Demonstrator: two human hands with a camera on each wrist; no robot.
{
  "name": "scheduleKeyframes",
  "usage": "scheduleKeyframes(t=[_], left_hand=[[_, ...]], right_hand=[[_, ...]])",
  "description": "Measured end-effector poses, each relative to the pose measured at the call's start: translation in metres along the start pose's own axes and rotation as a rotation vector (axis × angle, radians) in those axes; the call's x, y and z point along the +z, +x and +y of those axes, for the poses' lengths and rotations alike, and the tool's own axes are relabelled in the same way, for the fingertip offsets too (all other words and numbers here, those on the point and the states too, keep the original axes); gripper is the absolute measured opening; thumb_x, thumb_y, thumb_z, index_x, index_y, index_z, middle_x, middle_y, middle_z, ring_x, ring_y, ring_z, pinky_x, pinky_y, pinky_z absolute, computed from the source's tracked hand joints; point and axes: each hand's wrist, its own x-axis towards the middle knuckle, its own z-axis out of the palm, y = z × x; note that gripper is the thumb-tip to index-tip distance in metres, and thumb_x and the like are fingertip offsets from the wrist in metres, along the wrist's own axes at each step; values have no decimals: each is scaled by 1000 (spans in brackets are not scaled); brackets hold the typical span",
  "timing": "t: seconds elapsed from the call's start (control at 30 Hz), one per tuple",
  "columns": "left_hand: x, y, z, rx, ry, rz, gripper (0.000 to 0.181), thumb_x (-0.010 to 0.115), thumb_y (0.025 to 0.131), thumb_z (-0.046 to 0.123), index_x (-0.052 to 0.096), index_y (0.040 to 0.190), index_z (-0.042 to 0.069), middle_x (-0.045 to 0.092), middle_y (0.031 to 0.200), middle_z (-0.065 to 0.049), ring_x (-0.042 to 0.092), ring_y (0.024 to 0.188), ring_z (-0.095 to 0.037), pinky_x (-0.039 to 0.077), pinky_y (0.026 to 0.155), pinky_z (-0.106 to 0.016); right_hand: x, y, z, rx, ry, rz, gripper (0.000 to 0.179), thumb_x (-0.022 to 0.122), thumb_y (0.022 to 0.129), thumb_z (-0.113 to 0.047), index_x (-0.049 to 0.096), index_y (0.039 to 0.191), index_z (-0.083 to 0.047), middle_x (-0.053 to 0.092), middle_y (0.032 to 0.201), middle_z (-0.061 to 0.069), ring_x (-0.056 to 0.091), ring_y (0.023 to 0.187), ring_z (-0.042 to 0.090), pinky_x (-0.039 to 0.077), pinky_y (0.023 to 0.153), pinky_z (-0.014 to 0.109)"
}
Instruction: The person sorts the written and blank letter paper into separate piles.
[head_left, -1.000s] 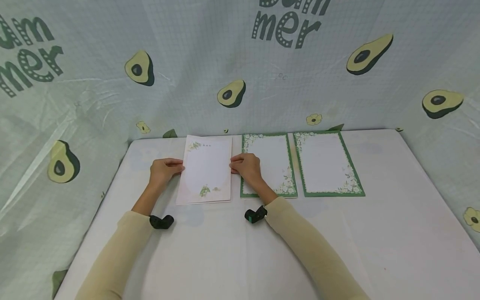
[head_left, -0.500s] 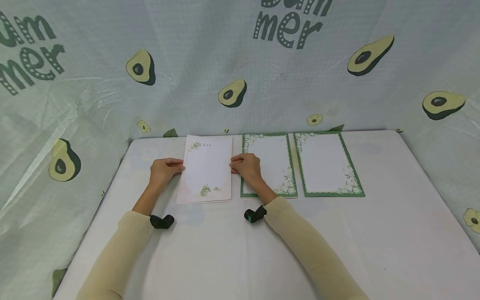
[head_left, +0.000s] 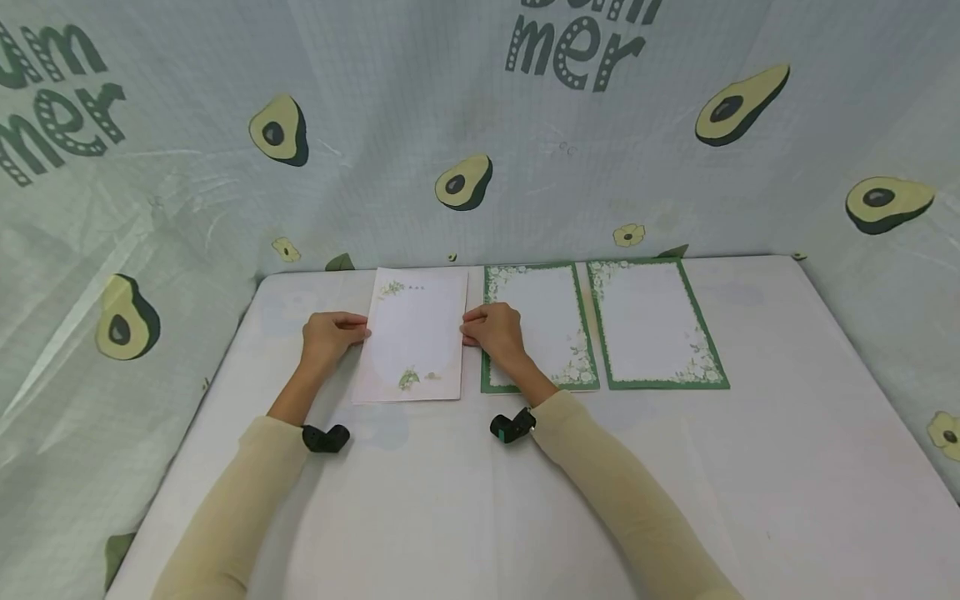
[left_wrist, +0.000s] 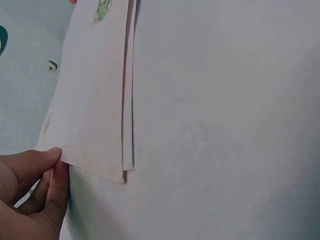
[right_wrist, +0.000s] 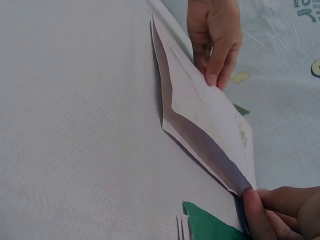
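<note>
A pale pink sheet of paper with small leaf prints lies at the left of the table's far half. At its left edge, my left hand pinches the paper between thumb and fingers, as the left wrist view also shows. My right hand pinches the opposite edge, its forearm crossing over a green-bordered sheet. In the right wrist view the upper sheet bows up from a second pink sheet beneath, leaving a gap along their side.
Another green-bordered sheet lies to the right of the first, with a narrow gap between them. A white cloth covers the table. Behind it hangs a curtain printed with avocados.
In the head view, the upper pink sheet's right edge has shifted slightly, and the lower sheet's strip at the near edge no longer shows. Both hands keep nearly the same places.
</note>
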Motion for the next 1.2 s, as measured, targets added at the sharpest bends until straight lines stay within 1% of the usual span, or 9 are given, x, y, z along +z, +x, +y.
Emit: scheduleKeyframes(t=[0.13,0.27,0.4,0.5,0.67,0.8,0.9,1.0,1.2], left_hand=[[0,2,-1,-9,5,4,25,71,96,6,73,118,-5,72,114,-22,69,89,-16,54,67,-11],[1,1,-1,-10,11,1,25,72,95,6,72,118,-5,72,113,-23,68,86,-13,53,66,-10],[0,0,1,9,15,6,24,72,95,6,73,117,-5,72,112,-23,68,84,-11,53,65,-10],[-1,0,2,20,18,8,24,71,96,7,73,117,-5,72,112,-23,67,83,-10,52,65,-10],[-2,-1,2,8,10,-5,25,72,96,8,73,117,-5,72,113,-23,68,80,-7,52,65,-10],[-3,-3,3,-2,6,-14,26,71,96,9,73,118,-4,71,117,-23,70,84,-9,52,68,-11],[-3,-7,5,-10,5,-25,27,70,97,10,71,121,-4,70,120,-23,71,91,-15,54,71,-12],[-3,-12,10,-3,13,-34,28,67,99,11,70,123,-4,70,119,-22,71,96,-20,55,72,-13],[0,-20,23,100,56,2,27,67,99,8,70,122,-5,72,112,-23,70,95,-28,52,67,-10]], right_hand=[[0,0,-2,-5,-37,-4,11,75,90,0,77,100,5,76,90,17,75,66,16,61,62,22],[-1,-1,-5,-10,-78,-16,13,75,91,-1,77,103,4,77,91,16,75,68,16,61,62,22],[-2,-2,-10,-63,-178,-28,17,75,92,-5,77,107,4,77,94,14,75,71,15,61,64,22],[-4,-4,-16,-84,-215,-38,19,74,93,-6,76,109,4,76,99,15,75,74,17,61,65,22],[-6,-7,-22,-37,-248,-67,19,72,95,-7,76,110,4,75,98,15,75,76,20,60,63,22],[-11,-12,-25,-56,-308,-92,20,69,98,-11,76,113,1,76,97,12,74,80,20,59,65,23],[-22,-17,-26,-113,-318,-120,22,65,100,-13,75,116,-1,76,103,11,72,88,21,59,71,27],[-39,-20,-24,-149,-302,-137,24,62,102,-13,74,118,-2,75,107,10,70,94,21,59,76,30],[-83,-25,-15,-140,-299,-111,26,61,103,-17,74,118,0,76,105,13,74,91,21,61,78,34]])
